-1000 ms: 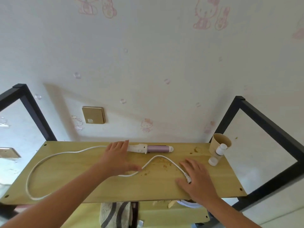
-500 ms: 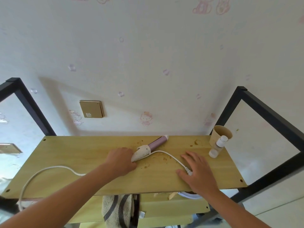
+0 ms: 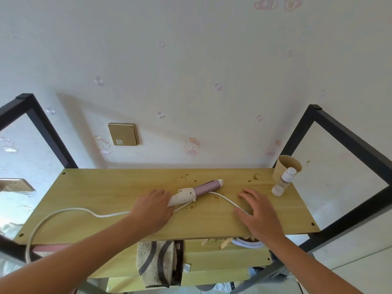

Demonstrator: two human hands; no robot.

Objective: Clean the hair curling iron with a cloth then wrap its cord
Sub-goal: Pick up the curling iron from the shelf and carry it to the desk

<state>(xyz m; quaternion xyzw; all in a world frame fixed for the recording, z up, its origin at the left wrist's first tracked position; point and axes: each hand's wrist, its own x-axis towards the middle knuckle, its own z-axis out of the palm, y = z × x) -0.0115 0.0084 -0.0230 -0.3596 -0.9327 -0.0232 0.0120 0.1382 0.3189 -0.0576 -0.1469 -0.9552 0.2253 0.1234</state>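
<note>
One curling iron in left fingers.

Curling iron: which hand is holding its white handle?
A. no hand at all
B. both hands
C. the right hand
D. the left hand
D: the left hand holds the white handle end of the curling iron, while the right hand lies flat on the shelf, over the end of the cord.

Head view, seemingly close, overlooks the shelf.
</note>
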